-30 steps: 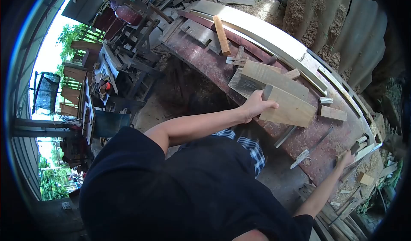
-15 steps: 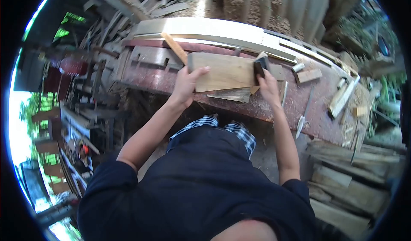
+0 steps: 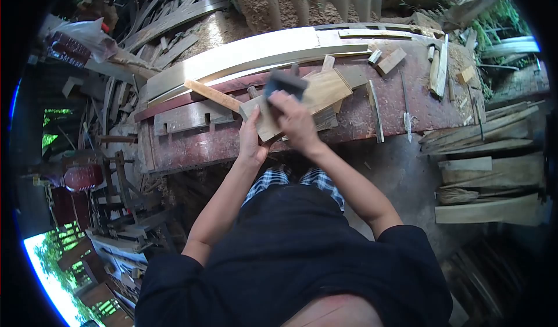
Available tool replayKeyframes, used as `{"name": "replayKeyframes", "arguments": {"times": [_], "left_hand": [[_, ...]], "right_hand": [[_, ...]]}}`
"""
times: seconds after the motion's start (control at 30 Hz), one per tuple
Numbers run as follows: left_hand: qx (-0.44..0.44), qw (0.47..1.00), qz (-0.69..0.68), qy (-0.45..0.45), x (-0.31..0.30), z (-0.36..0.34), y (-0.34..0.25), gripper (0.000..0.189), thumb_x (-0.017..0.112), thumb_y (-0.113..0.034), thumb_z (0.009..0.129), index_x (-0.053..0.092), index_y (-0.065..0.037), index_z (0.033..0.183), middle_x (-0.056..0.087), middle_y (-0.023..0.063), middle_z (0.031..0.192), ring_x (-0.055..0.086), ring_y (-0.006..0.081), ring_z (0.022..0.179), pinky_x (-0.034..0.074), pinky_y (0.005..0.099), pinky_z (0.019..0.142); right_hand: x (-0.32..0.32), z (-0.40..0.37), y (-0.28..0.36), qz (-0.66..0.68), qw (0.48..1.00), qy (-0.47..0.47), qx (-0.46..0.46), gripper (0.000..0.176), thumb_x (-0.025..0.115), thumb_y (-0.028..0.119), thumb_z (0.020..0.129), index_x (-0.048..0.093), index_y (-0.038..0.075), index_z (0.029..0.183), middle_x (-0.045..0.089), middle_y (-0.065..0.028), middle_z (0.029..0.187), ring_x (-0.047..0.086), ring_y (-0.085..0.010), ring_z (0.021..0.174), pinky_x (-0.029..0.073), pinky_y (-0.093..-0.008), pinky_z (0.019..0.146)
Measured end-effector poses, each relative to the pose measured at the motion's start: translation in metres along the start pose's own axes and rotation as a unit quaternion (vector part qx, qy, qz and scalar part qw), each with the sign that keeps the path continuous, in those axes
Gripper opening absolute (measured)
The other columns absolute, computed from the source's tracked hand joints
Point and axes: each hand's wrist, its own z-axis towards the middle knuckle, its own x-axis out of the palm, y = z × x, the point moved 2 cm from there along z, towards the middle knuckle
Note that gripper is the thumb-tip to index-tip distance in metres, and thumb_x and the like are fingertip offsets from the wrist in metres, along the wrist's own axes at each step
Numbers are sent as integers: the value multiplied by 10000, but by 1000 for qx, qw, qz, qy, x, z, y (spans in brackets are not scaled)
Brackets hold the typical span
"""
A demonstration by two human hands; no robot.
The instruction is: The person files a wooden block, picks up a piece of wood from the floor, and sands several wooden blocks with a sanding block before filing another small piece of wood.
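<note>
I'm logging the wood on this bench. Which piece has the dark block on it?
The broad pale board, steadied by the left hand; the right hand presses the dark block onto it. The narrow stick beside it carries nothing.

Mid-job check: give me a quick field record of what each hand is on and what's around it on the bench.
left hand: grips the near-left edge of the wooden board
right hand: presses a dark block onto the board's top face
board: rests on the reddish workbench, over other offcuts
behind: long pale plank along the far edge
right of board: thin tool, small wood block
</note>
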Motion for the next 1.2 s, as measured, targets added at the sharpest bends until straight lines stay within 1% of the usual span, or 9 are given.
{"name": "replayKeyframes", "arguments": {"times": [0.1, 0.23, 0.3, 0.37, 0.53, 0.67, 0.93, 1.1, 1.2], "left_hand": [[-36, 998, -11, 41, -6, -5, 1, 586, 504, -428, 998, 351, -52, 1422, 489, 184, 1372, 512, 338, 1270, 480, 572, 1012], [-35, 999, 37, 19, -6, -8, 3, 646, 472, -517, 989, 341, -76, 1442, 481, 183, 1381, 508, 349, 1273, 468, 590, 1018], [-29, 999, 19, 30, -2, -10, -2, 671, 471, -546, 979, 342, -78, 1442, 479, 184, 1382, 511, 347, 1271, 476, 586, 1010], [-34, 999, -1, 38, -1, -8, -3, 697, 470, -576, 968, 344, -79, 1441, 476, 185, 1382, 513, 345, 1269, 485, 582, 1002], [-85, 994, -36, 60, -19, 4, -9, 770, 417, -679, 936, 378, -94, 1435, 468, 180, 1391, 494, 362, 1276, 457, 620, 1000], [-75, 996, -27, 46, -20, 0, -9, 786, 425, -695, 924, 385, -95, 1430, 479, 169, 1377, 508, 367, 1256, 476, 607, 980], [-91, 990, -64, 84, -41, 19, -11, 673, 399, -636, 963, 494, -113, 1376, 547, 158, 1339, 518, 320, 1258, 403, 563, 1069], [-103, 992, -58, 40, -39, 11, -3, 756, 436, -679, 928, 408, -119, 1436, 481, 174, 1399, 489, 372, 1277, 438, 616, 1008], [-99, 992, -66, 48, -38, 9, -6, 794, 365, -727, 920, 404, -133, 1445, 465, 174, 1425, 468, 379, 1300, 430, 615, 1018]], "right_hand": [[2, -7, -13, -29, 998, 16, -57, 478, 513, -53, 788, 608, 29, 1249, 607, -205, 1268, 561, -353, 1216, 421, -396, 1085], [-64, -8, -157, -208, 935, -107, 265, 301, 532, 171, 963, 639, 14, 1197, 650, -239, 1150, 650, -388, 1038, 520, -437, 904], [-65, -2, -113, -174, 933, -52, 310, 297, 531, 127, 940, 641, 18, 1193, 637, -233, 1192, 623, -373, 1110, 504, -426, 953], [-17, -17, -79, -117, 988, -91, 51, 320, 532, 54, 902, 635, 29, 1205, 627, -217, 1225, 588, -357, 1179, 485, -415, 999], [1, -35, 1, -18, 998, 27, -62, 379, 489, -35, 811, 639, 41, 1151, 627, -174, 1225, 572, -336, 1202, 483, -389, 1017], [-55, -28, -153, -159, 954, -128, 219, 324, 562, 127, 947, 604, -1, 1242, 620, -228, 1226, 598, -378, 1147, 473, -406, 1001], [26, -64, 26, -8, 994, 81, -72, 443, 644, -15, 801, 603, 56, 1236, 600, -162, 1285, 551, -317, 1242, 421, -408, 1090], [-52, -40, -133, -181, 961, -124, 168, 277, 568, 90, 913, 616, -19, 1163, 609, -223, 1238, 566, -381, 1182, 483, -435, 981], [-29, -34, -115, -177, 970, -92, 141, 317, 564, 74, 893, 609, -21, 1193, 601, -222, 1255, 555, -369, 1202, 462, -418, 1017]]}}
